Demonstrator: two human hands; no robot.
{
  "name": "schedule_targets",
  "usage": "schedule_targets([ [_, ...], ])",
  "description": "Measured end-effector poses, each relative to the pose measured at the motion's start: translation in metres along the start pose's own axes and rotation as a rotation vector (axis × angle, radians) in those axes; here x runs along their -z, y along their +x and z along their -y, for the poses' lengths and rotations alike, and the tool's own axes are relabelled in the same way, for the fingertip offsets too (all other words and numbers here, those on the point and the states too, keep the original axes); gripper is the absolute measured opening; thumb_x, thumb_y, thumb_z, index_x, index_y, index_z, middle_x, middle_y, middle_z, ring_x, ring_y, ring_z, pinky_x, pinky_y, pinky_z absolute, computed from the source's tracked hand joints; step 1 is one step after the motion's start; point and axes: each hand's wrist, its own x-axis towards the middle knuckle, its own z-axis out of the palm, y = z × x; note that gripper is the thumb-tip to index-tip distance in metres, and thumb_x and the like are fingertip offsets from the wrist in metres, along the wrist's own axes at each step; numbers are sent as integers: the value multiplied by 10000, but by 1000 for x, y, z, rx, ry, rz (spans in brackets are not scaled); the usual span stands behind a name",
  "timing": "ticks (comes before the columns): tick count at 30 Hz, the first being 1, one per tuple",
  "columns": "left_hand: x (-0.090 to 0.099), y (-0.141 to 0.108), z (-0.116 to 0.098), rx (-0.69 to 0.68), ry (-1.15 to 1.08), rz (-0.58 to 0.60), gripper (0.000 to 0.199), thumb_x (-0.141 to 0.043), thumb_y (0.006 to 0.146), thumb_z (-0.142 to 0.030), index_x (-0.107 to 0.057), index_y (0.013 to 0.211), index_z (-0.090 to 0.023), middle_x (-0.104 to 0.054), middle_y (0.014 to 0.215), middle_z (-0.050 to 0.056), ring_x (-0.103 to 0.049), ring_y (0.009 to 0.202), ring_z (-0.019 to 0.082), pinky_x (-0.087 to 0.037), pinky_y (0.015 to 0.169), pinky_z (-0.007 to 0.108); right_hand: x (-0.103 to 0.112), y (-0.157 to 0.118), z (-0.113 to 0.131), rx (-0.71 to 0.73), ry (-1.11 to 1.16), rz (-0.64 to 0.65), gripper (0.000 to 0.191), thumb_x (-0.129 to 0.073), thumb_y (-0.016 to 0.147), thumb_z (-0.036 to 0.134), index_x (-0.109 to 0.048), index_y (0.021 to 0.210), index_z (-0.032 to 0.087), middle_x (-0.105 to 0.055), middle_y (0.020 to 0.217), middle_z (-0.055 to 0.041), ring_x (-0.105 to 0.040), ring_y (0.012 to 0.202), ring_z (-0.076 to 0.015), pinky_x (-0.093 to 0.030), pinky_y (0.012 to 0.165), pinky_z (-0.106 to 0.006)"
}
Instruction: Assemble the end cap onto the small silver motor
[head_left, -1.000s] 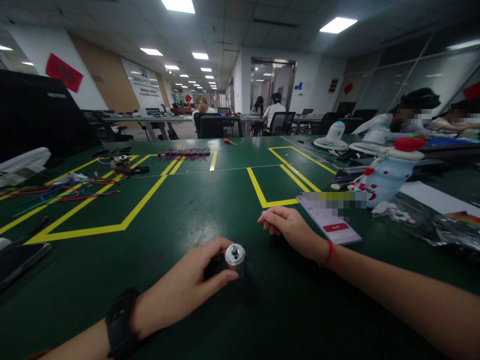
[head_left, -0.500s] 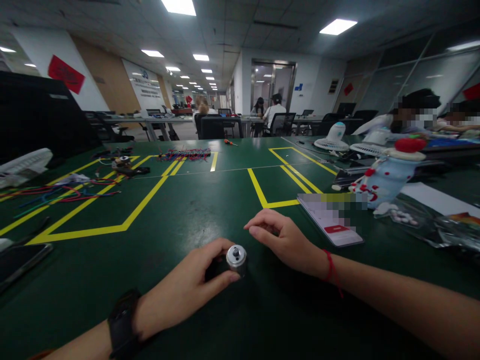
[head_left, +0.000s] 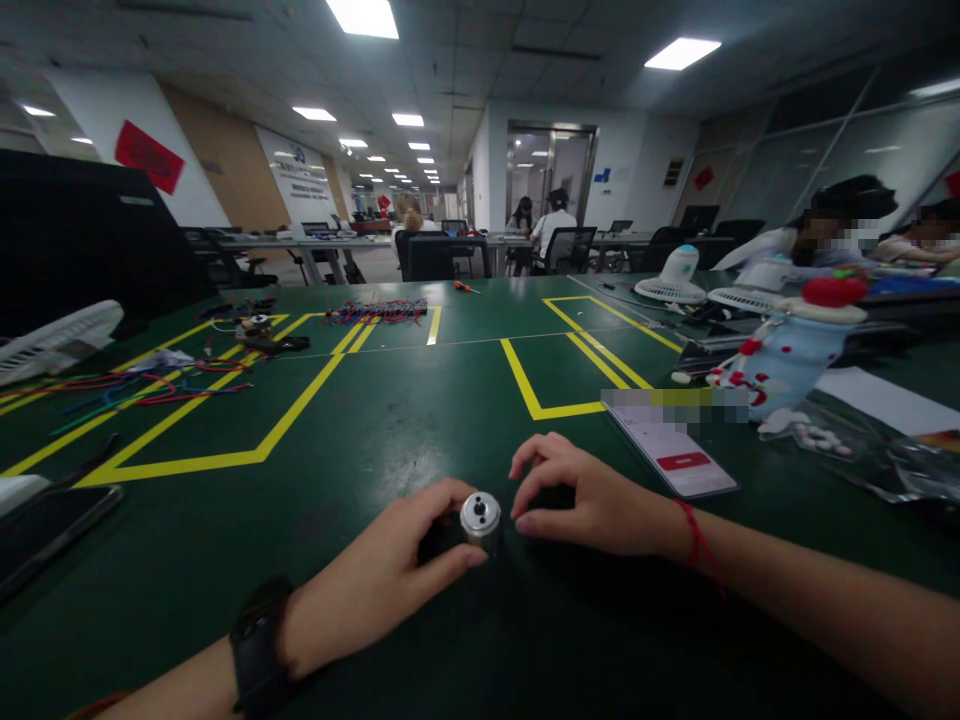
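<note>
A small silver cylinder that looks like an electric motor [head_left: 481, 520] stands upright on the green table [head_left: 390, 420], its round end with a short dark shaft facing up. My left hand [head_left: 397, 560] grips it from the left, thumb in front and fingers behind. Just to its right is my right hand [head_left: 574, 495], fingers curved and apart, with nothing in them and a gap between fingertips and motor. Part of the motor's side is hidden by my left thumb.
A phone [head_left: 667, 445] with a lit screen lies right of my right hand; a blue bottle [head_left: 799, 360] stands beyond it. Loose wires [head_left: 180, 385] and another phone [head_left: 56, 535] lie at the left. A screwdriver [head_left: 466, 287] is far back. People sit in the background.
My right hand has come down closer to the motor's right side, its fingers spreading. The left hand still holds the motor. The whole view has shifted slightly.
</note>
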Motion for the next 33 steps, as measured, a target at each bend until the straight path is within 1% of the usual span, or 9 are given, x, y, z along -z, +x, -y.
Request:
schedule_targets([
  [3, -1, 1, 1, 3, -10, 8, 203, -578, 899, -234, -530, 1095, -256, -625, 1009, -8, -583, 879, 186, -454, 764, 286, -4, -6, -6, 6, -37, 87, 118, -701, 758, 269, -722, 871, 240, -551, 1062, -46, -500, 1007, -202, -395, 901, -387],
  [7, -2, 2, 2, -3, 5, 1, 215, -570, 900, -241, -530, 1110, -249, -626, 1018, 8, -582, 882, 197, -460, 761, 294, -5, -7, -9, -11, 95, 41, 146, -705, 748, 270, -705, 888, 229, -563, 1054, -42, -517, 986, -190, -397, 895, -373],
  [12, 0, 2, 3, -5, 29, 5, 208, -557, 911, -260, -523, 1116, -258, -620, 1062, 12, -575, 926, 205, -455, 799, 313, -3, -2, -31, -333, 571, -416, 191, -601, 816, 350, -633, 831, 163, -571, 801, -24, -532, 724, -141, -431, 690, -302],
  [15, 0, 1, 2, 0, 28, 5, 214, -561, 911, -266, -522, 1121, -264, -621, 1058, 7, -578, 920, 202, -455, 788, 306, -3, 1, -40, -424, 649, -524, 236, -546, 838, 380, -593, 861, 150, -543, 744, -16, -510, 642, -126, -422, 623, -292],
  [19, -1, 1, 3, -8, 25, 5, 218, -565, 912, -268, -519, 1125, -269, -620, 1043, 1, -579, 906, 197, -450, 778, 299, -3, 0, -27, -391, 529, -404, 181, -602, 811, 329, -625, 823, 149, -565, 736, -13, -513, 651, -125, -418, 623, -282],
  [23, -1, 0, 4, -9, 24, 10, 233, -564, 912, -238, -503, 1133, -280, -613, 1035, -9, -577, 900, 190, -443, 772, 292, -5, -4, -12, -66, 110, 6, 185, -705, 737, 302, -687, 885, 192, -605, 936, -31, -548, 799, -152, -426, 733, -312],
  [25, -1, 0, 4, -9, 24, 10, 237, -567, 908, -221, -502, 1128, -280, -610, 1033, -12, -574, 901, 188, -441, 772, 289, -8, -5, -9, 32, -35, 80, 146, -719, 729, 263, -701, 862, 205, -612, 934, -24, -554, 843, -162, -409, 805, -340],
  [30, -1, 0, 3, -10, 34, 4, 196, -567, 907, -227, -511, 1091, -265, -607, 1001, -14, -566, 873, 188, -442, 755, 287, -15, 2, 0, 0, 79, -127, 117, -630, 829, 247, -682, 904, 174, -593, 890, -28, -551, 756, -120, -442, 659, -247],
  [33, -2, 1, 4, -6, 58, 1, 178, -576, 904, -270, -510, 1068, -255, -609, 1001, -9, -563, 868, 196, -442, 754, 301, -20, 8, 12, 34, 143, -244, 128, -628, 835, 247, -688, 923, 175, -576, 898, -25, -550, 777, -114, -450, 671, -233],
])
